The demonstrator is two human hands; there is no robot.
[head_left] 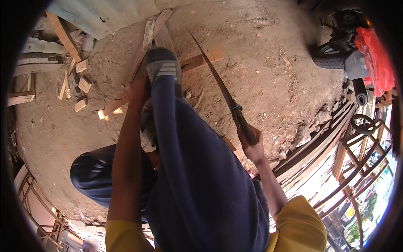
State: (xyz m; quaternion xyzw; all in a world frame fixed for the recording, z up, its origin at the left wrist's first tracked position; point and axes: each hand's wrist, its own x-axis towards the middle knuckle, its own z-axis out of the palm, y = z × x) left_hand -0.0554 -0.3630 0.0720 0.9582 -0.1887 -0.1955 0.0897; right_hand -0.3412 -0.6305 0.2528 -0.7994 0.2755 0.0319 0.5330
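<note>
My left hand is closed at a wooden plank beside my dark shoe, partly hidden by shoe and leg; its exact grip is hard to see. The shoe presses on crossed boards lying on the dirt. In my right hand is the dark handle of a long, tapered saw-like blade, pointing forward and up to the left, right of my raised knee. Another length of wood runs out rightward from under the shoe.
Offcuts and corrugated sheeting lie at upper left. A motorbike wheel and red plastic bag stand at upper right. Stacked planks and curved metal or wooden frames line the right side. Dirt floor surrounds me.
</note>
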